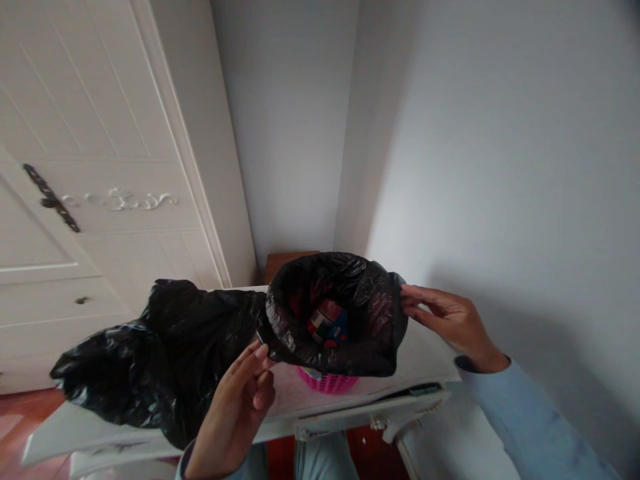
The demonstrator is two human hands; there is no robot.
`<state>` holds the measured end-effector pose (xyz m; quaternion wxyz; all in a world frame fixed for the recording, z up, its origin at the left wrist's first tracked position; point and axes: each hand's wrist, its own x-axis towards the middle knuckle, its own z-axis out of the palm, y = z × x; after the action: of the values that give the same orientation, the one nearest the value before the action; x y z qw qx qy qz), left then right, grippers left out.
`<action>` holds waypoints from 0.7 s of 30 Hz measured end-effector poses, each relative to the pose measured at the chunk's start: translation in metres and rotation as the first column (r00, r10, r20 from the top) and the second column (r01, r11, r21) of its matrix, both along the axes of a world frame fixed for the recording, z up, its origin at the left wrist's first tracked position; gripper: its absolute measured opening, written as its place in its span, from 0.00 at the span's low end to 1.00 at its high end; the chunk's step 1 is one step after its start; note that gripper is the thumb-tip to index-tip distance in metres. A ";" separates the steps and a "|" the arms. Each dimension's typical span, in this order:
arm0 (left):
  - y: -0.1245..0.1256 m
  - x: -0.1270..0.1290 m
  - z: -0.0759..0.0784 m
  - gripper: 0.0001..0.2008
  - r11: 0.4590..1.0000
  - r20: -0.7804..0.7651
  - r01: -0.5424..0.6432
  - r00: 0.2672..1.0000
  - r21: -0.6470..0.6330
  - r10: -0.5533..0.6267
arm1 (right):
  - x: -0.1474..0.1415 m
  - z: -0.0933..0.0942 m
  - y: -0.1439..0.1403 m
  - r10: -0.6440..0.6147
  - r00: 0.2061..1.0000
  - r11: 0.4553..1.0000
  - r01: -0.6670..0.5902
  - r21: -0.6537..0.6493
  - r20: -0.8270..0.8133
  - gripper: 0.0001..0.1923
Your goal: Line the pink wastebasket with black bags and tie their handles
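A black bin bag (350,360) lines a pink plastic basket (329,383), with its edge folded out over the rim. My right hand (455,323) pinches the bag's edge at the right side between thumb and fingers. At the front left, the fingertips of my left hand (243,393) are closed on the folded edge of the same bag. Inside lies a red, blue and white item (329,323), perhaps packaging; its kind is unclear. Only a strip of the basket's lower part shows beneath the liner.
Left of the basket, another crumpled black bag (175,353) lies on the white tabletop (420,353) and overhangs its front. A drawer (370,415) juts out in front. A white wardrobe (115,133) stands left, and grey walls (475,133) meet in the corner behind.
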<state>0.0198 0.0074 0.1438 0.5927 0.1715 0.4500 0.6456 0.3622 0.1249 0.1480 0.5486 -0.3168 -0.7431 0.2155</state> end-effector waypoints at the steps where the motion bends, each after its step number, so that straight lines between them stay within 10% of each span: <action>1: 0.000 0.001 0.006 0.30 1.000 0.023 -0.016 1.000 0.018 0.016 | -0.002 0.000 0.004 -0.015 1.000 0.999 0.014 0.031 0.012 0.19; 8: -0.006 0.009 0.020 0.38 0.997 -0.016 -0.064 0.998 0.039 0.064 | -0.011 0.012 0.003 -0.038 0.961 0.910 -0.081 0.408 0.276 0.26; 21: -0.022 0.017 -0.010 0.66 0.985 -0.369 0.162 0.920 0.055 -0.131 | -0.020 0.038 -0.014 0.007 0.877 0.807 -0.289 0.515 0.480 0.13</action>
<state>0.0365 -0.0145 0.1343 0.5379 0.3460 0.5101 0.5751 0.3421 0.1104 0.1859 0.4088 -0.1180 -0.9033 -0.0549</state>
